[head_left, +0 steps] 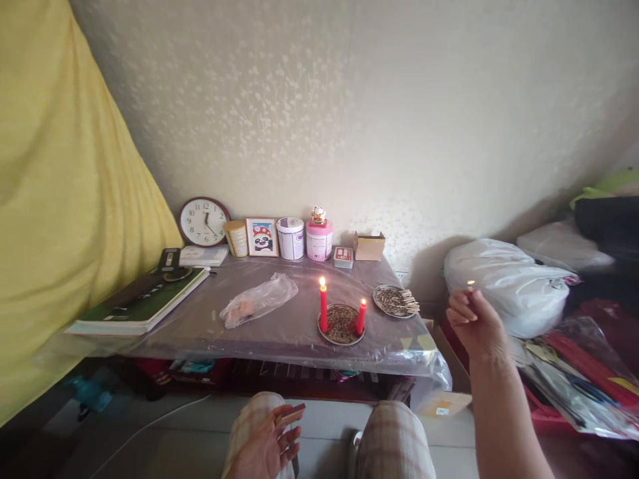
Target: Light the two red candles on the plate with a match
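Note:
My right hand (474,322) is raised at the right, its fingertips pinched on a burning match (470,284) that shows mostly as a small flame. Low in the view, my left hand (262,446) rests palm up over my left knee and grips a small matchbox (290,416) between thumb and fingers. Two lit red candles, a taller one (323,310) and a shorter one (360,319), stand upright on a round plate (344,341) of dark grains. To its right, a second plate (382,307) holds grains and several matchsticks (410,301).
A plastic-covered table (200,339) carries a clear bag (262,299), a green book (144,299), a clock (204,221), a framed panda picture (262,237), tins (290,238) and a cardboard box (369,247). White bags (504,283) bulge at the right; a yellow curtain (74,186) hangs left.

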`<state>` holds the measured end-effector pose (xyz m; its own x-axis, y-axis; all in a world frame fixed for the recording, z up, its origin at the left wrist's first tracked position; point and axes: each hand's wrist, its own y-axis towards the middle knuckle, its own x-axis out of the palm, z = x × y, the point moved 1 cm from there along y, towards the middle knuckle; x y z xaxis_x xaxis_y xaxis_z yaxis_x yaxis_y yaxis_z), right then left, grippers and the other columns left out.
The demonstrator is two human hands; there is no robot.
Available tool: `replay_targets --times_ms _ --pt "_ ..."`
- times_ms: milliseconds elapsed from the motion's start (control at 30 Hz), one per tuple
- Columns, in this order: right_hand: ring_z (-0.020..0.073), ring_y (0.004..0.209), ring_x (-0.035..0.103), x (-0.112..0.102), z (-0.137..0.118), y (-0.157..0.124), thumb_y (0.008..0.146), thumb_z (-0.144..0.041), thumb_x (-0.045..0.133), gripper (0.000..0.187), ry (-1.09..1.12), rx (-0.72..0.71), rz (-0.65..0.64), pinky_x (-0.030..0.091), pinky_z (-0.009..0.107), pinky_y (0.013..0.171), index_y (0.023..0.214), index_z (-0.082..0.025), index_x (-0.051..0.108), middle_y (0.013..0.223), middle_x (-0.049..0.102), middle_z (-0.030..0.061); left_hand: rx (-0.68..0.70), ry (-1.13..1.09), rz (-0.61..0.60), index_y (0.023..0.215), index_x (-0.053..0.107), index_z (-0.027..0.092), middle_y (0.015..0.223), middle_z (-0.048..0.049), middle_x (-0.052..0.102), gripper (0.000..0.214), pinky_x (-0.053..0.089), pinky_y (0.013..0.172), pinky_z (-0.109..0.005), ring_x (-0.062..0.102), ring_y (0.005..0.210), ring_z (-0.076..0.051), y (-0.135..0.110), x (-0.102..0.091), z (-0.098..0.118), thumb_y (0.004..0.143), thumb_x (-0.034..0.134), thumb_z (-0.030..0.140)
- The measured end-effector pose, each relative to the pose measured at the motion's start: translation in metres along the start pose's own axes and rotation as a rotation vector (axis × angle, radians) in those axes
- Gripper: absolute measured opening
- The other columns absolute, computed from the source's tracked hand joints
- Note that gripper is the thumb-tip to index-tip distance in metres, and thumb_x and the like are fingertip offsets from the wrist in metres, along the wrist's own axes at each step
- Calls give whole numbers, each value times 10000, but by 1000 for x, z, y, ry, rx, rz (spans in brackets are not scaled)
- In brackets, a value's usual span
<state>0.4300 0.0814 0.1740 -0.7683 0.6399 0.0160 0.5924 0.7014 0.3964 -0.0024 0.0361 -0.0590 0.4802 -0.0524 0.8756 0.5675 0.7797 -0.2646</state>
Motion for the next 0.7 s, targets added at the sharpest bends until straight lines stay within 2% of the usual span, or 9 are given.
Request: replay_targets --times_ms 100,167,300,467,567,700 --pt "133 529 428 -5 22 6 561 -495 812 307 -154 82 28 303 280 507 609 -238 652 578 575 -11 -13 11 -30 1067 836 241 1230 -94 825 295 571 914 -368 776 984 -249 -2 4 3 792 876 338" --pt "147 538 460 -8 39 9 497 -441 840 281 -229 124 67 316 288 518 576 -222 682 544 588 -2 -8 12 -47 1089 831 242 1252 -96 816 278 576 914 -365 778 990 -248 -1 2 3 823 848 321" --pt "152 514 510 -15 61 14 516 -560 826 404 -218 186 94 412 305 531 652 -191 733 539 626 9 11 25 -56 1118 821 234 1288 -109 800 289 583 915 -367 777 993 -247 1 -2 2 842 829 321" --pt "143 570 569 -19 67 24 545 -706 802 553 -89 186 55 493 296 545 749 -197 729 742 727 50 -3 58 -27 1089 830 238 1261 -103 812 260 581 920 -372 773 985 -243 5 4 3 849 818 338" --pt "143 558 567 -19 77 31 521 -672 842 549 -109 191 33 486 292 538 741 -178 746 666 702 38 -16 59 -40 1098 830 241 1273 -101 807 280 578 924 -381 770 1001 -253 5 6 4 833 830 332" --pt "154 545 565 -21 106 42 529 -657 852 537 -194 191 10 470 299 531 718 -165 750 561 648 1 -45 48 -25 1067 838 248 1255 -100 814 264 569 927 -390 770 1004 -266 8 3 3 822 838 345"
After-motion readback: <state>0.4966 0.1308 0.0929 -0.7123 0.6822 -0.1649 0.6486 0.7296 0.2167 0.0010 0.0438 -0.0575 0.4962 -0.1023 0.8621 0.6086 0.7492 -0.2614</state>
